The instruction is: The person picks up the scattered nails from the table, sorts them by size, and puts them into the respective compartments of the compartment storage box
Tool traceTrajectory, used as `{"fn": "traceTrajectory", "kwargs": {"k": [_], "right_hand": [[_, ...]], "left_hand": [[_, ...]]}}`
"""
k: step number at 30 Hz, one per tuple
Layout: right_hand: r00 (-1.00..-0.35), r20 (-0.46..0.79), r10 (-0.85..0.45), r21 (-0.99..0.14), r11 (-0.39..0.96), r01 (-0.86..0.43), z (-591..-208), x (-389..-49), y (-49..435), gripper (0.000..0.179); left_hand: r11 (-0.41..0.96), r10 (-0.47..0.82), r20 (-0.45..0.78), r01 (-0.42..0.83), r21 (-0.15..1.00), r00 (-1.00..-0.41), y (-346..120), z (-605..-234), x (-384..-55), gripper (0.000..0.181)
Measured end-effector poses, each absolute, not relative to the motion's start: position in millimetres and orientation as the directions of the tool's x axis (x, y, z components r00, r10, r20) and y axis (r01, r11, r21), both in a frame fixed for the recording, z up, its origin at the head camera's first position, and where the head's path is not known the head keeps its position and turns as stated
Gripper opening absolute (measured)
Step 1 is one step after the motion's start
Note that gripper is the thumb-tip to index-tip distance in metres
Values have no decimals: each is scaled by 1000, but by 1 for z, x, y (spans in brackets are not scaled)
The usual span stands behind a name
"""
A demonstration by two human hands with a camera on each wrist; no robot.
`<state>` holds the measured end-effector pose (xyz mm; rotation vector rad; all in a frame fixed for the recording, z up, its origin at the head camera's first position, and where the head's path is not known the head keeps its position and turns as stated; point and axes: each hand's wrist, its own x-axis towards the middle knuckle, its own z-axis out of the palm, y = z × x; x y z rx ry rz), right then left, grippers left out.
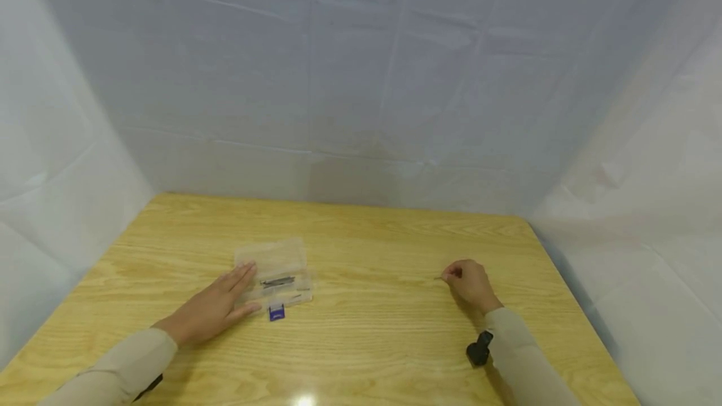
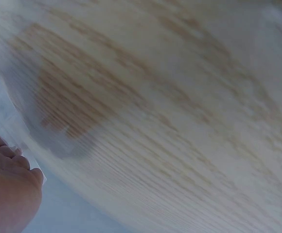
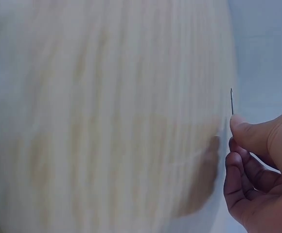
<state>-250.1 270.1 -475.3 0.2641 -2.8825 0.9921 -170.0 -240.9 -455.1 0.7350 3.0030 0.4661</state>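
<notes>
With fingers extended, my left hand [image 1: 217,304] rests on the left edge of a clear plastic bag [image 1: 273,254] lying on the table. Several thin dark metal pieces [image 1: 277,282] lie together at the bag, their exact kind too small to tell. By the bag's near edge is a small purple-blue tag [image 1: 276,312]. Off to the right, my right hand [image 1: 469,282] pinches a thin, needle-like metal piece [image 3: 232,101] between thumb and forefinger, its pointed end sticking out. The left wrist view catches only part of the left hand [image 2: 9,179] at its edge.
The wooden table [image 1: 366,343] has rounded far corners. White sheeting [image 1: 361,80] hangs behind it and along both sides. A dark wrist device [image 1: 479,349] is on the right sleeve.
</notes>
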Motion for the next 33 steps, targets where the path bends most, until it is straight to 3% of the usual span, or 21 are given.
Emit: {"fn": "traceTrajectory", "kwargs": {"k": [10,20,33], "right_hand": [[-959,212,-190,-625,728,-283,-468,-253,240,6],[-966,177,-187,-669,697,-258,-461,-246,195,9],[-932,209,-297,-697,623,-355,-458,-230,133,7]], "left_hand": [[845,455,49,448,291,-889,-240,-453,-169,77],[845,455,64,453,283,-888,-240,-453,-168,77],[843,456,78,459,281,-886,-240,-454,-168,76]]}}
